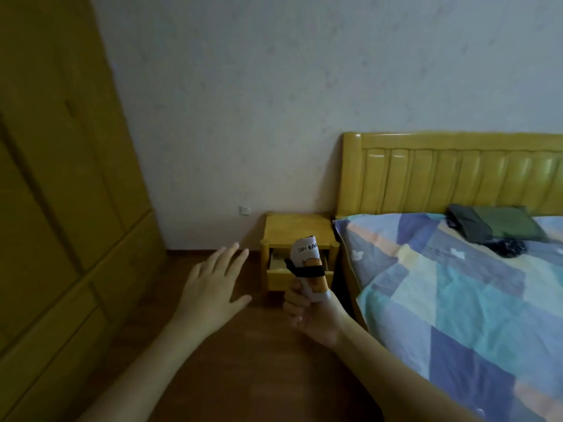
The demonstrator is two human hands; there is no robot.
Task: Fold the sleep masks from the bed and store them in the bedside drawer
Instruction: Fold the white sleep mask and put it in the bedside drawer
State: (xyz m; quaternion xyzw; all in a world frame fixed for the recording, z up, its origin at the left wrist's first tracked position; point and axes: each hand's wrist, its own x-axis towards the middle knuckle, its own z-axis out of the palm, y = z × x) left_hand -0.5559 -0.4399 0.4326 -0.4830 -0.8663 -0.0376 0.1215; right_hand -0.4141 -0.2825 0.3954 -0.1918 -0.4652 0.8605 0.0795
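while the left hand (213,287) hovers spread flat, the right hand (310,312) grips a folded sleep mask (309,269) (black strap wrapped round). the bedside drawer (297,271) stands open beyond it, beside the bed (457,300).

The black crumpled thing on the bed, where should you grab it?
Judging by its pose, pinch the black crumpled mask at its bunched middle, coming straight down from above. It lies loose on the patchwork bed cover, beside the folded dark green cloths, with its near side open.
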